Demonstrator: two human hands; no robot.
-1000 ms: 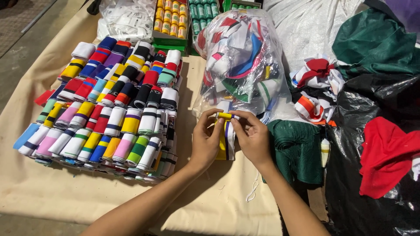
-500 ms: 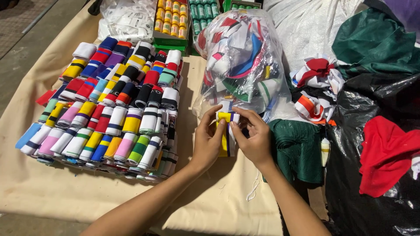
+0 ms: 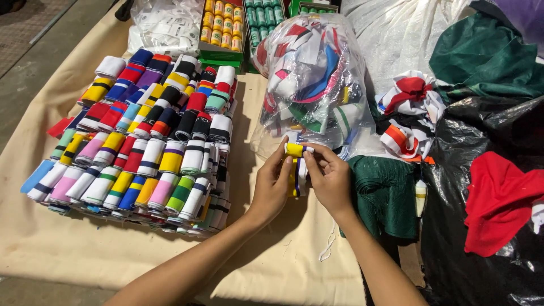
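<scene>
Both my hands hold a small roll of striped knit band (image 3: pixel 296 151), yellow with white and dark stripes, its loose tail hanging down between my palms. My left hand (image 3: pixel 273 184) pinches the roll's left end with thumb and fingers. My right hand (image 3: pixel 330 177) grips its right end from the other side. The roll is just in front of a clear plastic bag (image 3: pixel 317 79) stuffed with loose coloured bands. To the left lies a large stack of rolled striped bands (image 3: pixel 147 141) in several colours, laid in rows on a beige cloth (image 3: pixel 85 249).
Boxes of yellow and green thread spools (image 3: pixel 224 25) stand at the back. A bag of white pieces (image 3: pixel 164 25) lies beside them. Green fabric (image 3: pixel 385 192), black plastic bags (image 3: pixel 487 136), red cloth (image 3: pixel 498 198) and loose red-white bands (image 3: pixel 411 107) crowd the right side.
The roll has been turned and rolled tighter between my fingers; its tail hangs a little shorter. My hands stay in the same spot.
</scene>
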